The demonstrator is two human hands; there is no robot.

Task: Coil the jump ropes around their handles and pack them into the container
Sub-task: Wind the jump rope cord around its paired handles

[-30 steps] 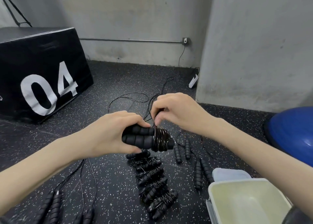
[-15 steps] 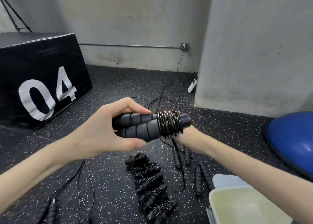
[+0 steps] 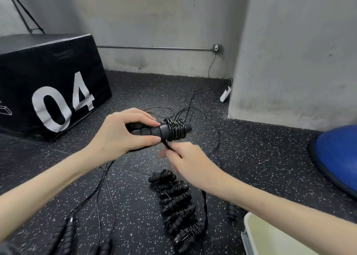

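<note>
I am looking down at a speckled black floor point(image 3: 135, 206) where a black box point(image 3: 48, 84) marked 04 is standing to the left, a blue dome point(image 3: 336, 154) is sitting at right, and the pale container point(image 3: 270, 239) is showing at the lower right corner. A row of coiled jump ropes point(image 3: 179, 206) is lying on the floor just left of the container. My left hand point(image 3: 123, 135) is gripping the paired handles point(image 3: 152, 130) with its grip clamped round them, while my right hand point(image 3: 191, 164) is pinching the loose rope end point(image 3: 170, 146) just below the coil.
</note>
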